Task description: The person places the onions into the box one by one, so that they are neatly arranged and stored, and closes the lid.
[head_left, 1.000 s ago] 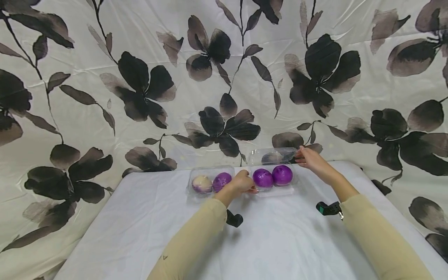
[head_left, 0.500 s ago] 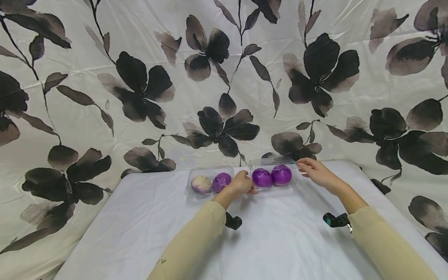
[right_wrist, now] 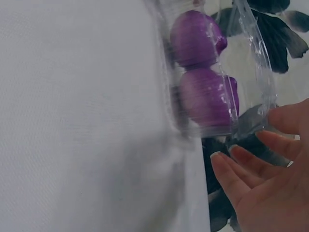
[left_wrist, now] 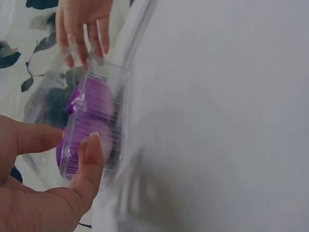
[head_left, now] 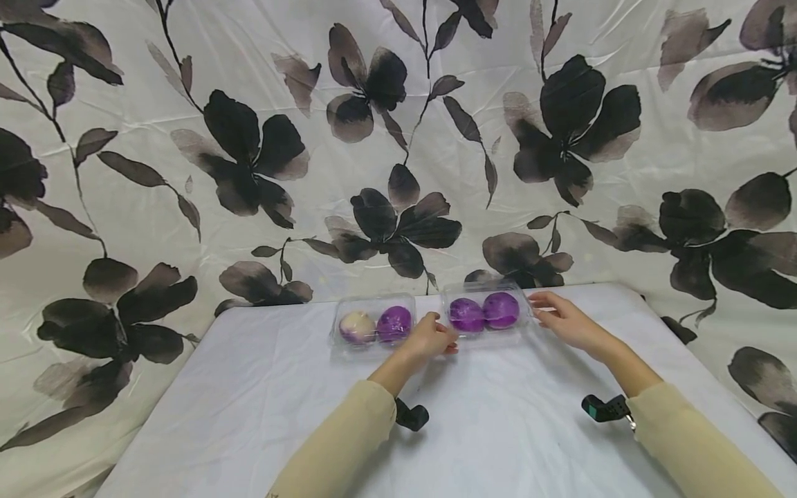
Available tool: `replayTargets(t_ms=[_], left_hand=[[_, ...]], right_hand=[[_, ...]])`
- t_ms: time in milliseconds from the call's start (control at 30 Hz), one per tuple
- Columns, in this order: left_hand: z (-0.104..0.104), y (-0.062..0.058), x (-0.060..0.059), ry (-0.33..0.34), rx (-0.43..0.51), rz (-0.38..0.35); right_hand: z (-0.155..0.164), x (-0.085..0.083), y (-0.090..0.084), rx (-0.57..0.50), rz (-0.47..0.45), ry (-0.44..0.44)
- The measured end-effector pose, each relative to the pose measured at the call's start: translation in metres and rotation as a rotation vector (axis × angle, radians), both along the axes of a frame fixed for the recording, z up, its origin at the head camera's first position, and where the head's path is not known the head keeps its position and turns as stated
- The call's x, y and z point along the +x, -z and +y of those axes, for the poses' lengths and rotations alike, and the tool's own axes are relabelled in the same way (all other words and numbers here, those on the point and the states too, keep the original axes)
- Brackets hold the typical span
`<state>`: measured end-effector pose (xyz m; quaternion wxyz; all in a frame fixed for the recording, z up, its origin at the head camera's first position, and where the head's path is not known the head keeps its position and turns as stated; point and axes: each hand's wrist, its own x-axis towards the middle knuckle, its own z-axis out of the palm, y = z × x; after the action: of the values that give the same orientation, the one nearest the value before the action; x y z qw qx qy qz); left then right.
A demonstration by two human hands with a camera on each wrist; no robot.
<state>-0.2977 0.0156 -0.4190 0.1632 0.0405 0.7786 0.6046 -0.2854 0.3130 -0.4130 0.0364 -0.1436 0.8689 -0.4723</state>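
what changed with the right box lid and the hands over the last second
The lid of the right clear box came down from upright and now lies shut over the two purple buns. The right hand followed it down and now lies at the box's right end. The left hand and the left box stayed where they were.

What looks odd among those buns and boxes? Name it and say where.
One thing: in the left clear box, a pale bun sits beside a purple bun, while the right clear box holds two purple ones. Both lids look down, nothing spilled. The left hand and right hand flank the right box.
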Motion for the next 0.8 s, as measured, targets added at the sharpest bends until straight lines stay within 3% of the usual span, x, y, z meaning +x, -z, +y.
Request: replayTargets(t_ms=[333, 567, 700, 800], left_hand=[[-0.006, 0.005, 0.013, 0.009, 0.188, -0.084], [-0.002, 0.016, 0.014, -0.032, 0.267, -0.081], [0.002, 0.023, 0.012, -0.067, 0.29, -0.056], [0.004, 0.025, 0.012, -0.097, 0.307, -0.023]], right_hand=[[-0.005, 0.005, 0.007, 0.048, -0.039, 0.034], [-0.008, 0.008, 0.006, 0.071, -0.057, 0.056], [-0.007, 0.008, 0.006, 0.021, -0.097, 0.054], [-0.006, 0.007, 0.006, -0.082, -0.126, 0.023]])
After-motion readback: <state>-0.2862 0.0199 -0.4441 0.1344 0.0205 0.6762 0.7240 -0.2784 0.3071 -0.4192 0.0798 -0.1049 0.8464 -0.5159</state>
